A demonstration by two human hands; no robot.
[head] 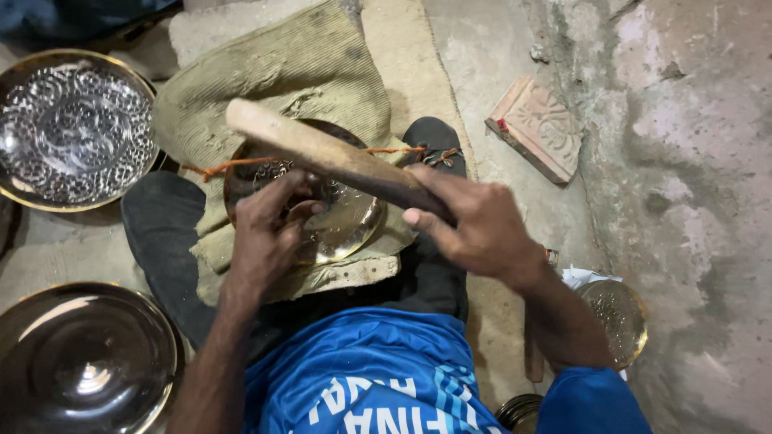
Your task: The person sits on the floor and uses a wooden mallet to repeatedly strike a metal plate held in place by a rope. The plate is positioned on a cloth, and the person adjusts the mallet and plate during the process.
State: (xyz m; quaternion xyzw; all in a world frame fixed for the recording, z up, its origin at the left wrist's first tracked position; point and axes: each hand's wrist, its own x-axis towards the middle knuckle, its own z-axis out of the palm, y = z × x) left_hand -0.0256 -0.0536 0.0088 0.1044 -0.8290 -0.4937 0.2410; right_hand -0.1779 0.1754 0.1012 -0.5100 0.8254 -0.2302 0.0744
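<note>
The right hand [482,229] is gripping a wooden mallet [322,153] angled over a small brass plate [346,225] lying on padded cloth [281,72] in the lap; the left hand [269,229] is pinching something on it.

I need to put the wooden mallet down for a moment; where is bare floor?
Bare concrete floor lies between the burlap mat and carved tile. The left is crowded: embossed plate and plain plate.
</note>
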